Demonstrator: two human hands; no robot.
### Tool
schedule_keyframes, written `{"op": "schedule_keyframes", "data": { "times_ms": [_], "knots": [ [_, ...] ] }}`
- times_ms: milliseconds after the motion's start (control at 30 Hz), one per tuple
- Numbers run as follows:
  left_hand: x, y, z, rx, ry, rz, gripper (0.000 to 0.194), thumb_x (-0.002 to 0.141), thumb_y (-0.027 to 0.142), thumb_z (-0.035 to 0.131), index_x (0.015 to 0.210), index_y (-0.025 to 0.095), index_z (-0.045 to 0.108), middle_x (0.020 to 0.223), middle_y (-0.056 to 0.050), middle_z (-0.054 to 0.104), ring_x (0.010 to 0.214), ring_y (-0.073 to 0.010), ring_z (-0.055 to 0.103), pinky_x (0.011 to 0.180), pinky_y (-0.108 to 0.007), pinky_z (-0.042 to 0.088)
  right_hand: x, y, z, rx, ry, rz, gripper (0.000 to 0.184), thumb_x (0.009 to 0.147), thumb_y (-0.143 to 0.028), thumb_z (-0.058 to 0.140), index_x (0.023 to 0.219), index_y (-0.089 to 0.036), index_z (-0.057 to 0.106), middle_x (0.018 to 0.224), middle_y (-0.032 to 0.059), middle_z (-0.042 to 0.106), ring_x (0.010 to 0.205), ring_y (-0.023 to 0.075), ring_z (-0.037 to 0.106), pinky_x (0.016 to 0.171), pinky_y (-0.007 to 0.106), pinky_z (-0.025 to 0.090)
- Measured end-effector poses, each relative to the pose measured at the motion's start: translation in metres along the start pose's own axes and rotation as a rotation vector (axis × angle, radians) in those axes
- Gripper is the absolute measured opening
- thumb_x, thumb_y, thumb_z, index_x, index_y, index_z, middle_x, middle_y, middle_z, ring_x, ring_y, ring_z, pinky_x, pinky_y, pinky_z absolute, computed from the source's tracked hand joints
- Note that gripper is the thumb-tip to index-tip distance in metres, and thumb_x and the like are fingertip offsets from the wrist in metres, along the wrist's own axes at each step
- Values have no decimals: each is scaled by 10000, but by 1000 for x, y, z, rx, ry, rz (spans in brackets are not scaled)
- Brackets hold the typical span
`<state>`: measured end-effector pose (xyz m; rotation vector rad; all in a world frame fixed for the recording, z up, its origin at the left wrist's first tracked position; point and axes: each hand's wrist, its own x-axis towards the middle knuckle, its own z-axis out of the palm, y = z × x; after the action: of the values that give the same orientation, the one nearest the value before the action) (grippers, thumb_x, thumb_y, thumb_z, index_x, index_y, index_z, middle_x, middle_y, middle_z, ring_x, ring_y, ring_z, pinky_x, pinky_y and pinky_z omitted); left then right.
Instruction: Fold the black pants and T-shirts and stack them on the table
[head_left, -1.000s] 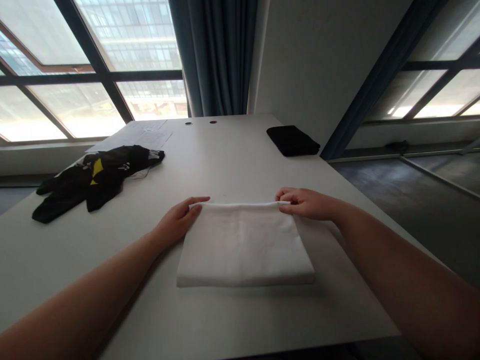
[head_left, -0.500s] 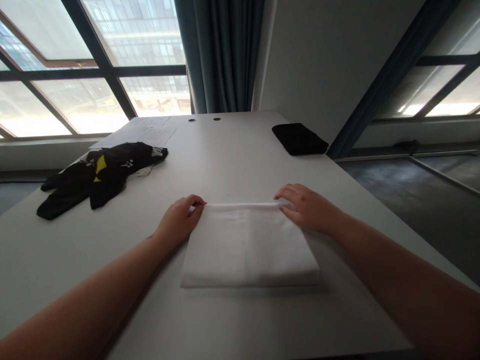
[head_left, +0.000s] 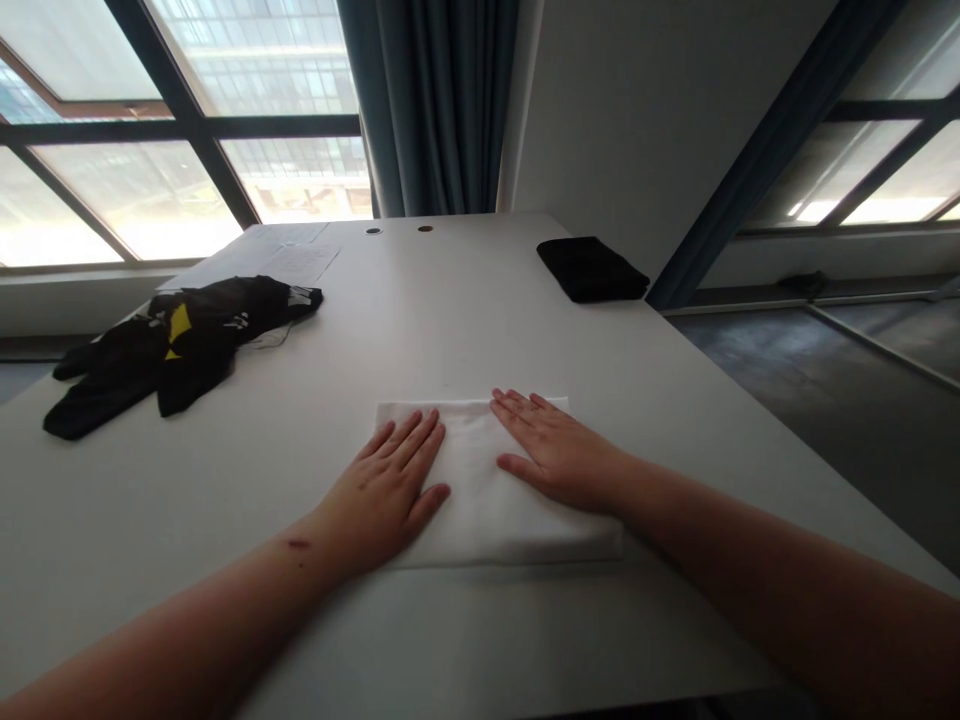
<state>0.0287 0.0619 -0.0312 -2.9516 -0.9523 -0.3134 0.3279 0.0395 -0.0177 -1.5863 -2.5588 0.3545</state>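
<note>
A folded white cloth [head_left: 480, 515] lies flat on the white table in front of me, roughly rectangular, its far edge partly covered by my fingers. My left hand [head_left: 394, 480] rests palm down on the cloth's left side, fingers stretched out and thumb apart. On its right half my right hand [head_left: 551, 445] also lies flat, fingertips at the far edge and thumb spread toward the middle. Neither hand grips anything. Under the two palms the cloth is hidden.
A crumpled black garment [head_left: 202, 335] with yellow and white marks lies at the left of the table [head_left: 420, 330]. Sheets of paper [head_left: 292, 262] are behind it. A folded black cloth [head_left: 592, 268] sits at the far right edge. Two round holes are at the table's back.
Both hands have let go of the cloth's far corners and moved inward onto its top. Their fingers are now flat and spread. The view has shifted slightly.
</note>
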Motion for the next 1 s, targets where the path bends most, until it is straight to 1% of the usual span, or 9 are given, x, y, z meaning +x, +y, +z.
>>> {"op": "schedule_keyframes", "data": {
  "times_ms": [200,333,367,400,500,633,800,900,1000],
  "knots": [
    [-2,0,-8,27,-6,-53,651,1117,487,323,1640,105,385,1689,-194,364,1586,-305,338,1308,-521,266,6,14,5,-42,69,92,709,1083,-529,358,1649,-104,390,1715,188,326,1611,313,269,1324,522,216],
    [6,3,-16,-79,-103,197,633,1121,481,348,1671,167,331,1708,-130,351,1599,-251,314,1335,-485,196,6,18,7,-52,91,76,679,1086,-487,348,1644,-104,400,1718,188,316,1609,304,276,1314,517,243],
    [8,2,-17,-96,-126,224,633,1125,478,339,1678,171,313,1719,-118,326,1607,-241,291,1337,-474,194,6,18,7,-51,91,72,679,1086,-485,346,1643,-101,401,1717,188,316,1608,306,278,1312,518,249],
    [10,2,-17,-100,-137,212,632,1130,474,322,1682,167,303,1727,-113,300,1615,-239,265,1336,-470,199,6,18,6,-49,91,72,680,1086,-484,344,1642,-97,402,1716,188,320,1608,307,280,1311,518,251],
    [14,-7,-13,-63,-126,62,626,1140,459,259,1677,142,315,1735,-117,262,1625,-253,222,1331,-483,218,7,16,5,-50,93,82,682,1080,-476,353,1639,-88,406,1709,184,338,1605,305,285,1315,506,249],
    [12,-29,-6,1,-111,-77,656,1128,485,240,1679,138,318,1735,-117,266,1621,-269,235,1328,-507,230,7,19,3,-67,82,64,703,1071,-492,369,1631,-72,418,1702,187,350,1596,311,311,1314,500,259],
    [4,-46,-3,16,-107,-189,666,1115,488,249,1681,142,312,1743,-118,260,1624,-274,221,1324,-508,239,-1,37,-4,-66,65,93,760,1042,-580,411,1600,-69,477,1696,192,369,1586,341,331,1303,490,291],
    [2,-44,-6,-57,-108,-205,679,1101,492,293,1673,126,318,1746,-125,267,1627,-275,222,1324,-485,254,-6,54,-12,-79,104,102,711,1011,-598,463,1515,-115,598,1652,180,461,1562,369,374,1273,518,338],
    [4,-43,-11,-156,-77,-248,675,1069,489,382,1644,136,373,1734,-125,323,1613,-298,278,1314,-488,287,-8,66,-21,-130,131,73,623,984,-600,499,1328,-139,737,1499,193,623,1460,397,493,1209,540,395]
  ]
}}
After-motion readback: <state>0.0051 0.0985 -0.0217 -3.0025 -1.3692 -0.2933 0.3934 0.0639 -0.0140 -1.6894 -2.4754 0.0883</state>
